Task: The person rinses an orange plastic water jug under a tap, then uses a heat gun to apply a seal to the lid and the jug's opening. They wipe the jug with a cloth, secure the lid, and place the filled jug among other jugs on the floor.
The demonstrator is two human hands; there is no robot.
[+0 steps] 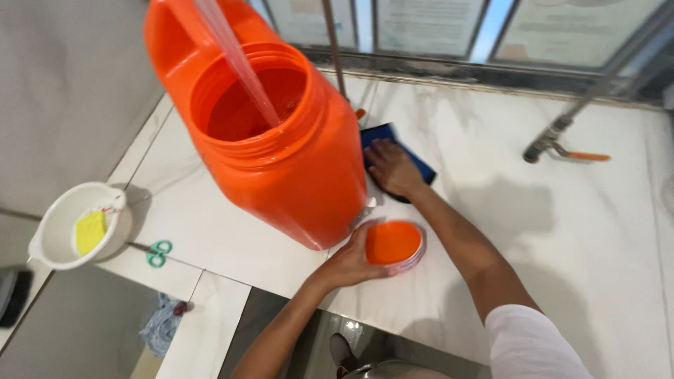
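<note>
Left hand (pixel 347 263) fingers curl round orange lid (pixel 393 243); right hand (pixel 392 167) flat, fingers spread on blue cloth (pixel 393 151), half-hidden beyond by orange jug (pixel 274 133).

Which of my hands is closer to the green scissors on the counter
Left. Your left hand holds the orange lid, a good way right of the green scissors; your right hand rests on the blue cloth, farther off still.

Home washing area: tap (pixel 544 146), tiled counter (pixel 562 231)
</note>
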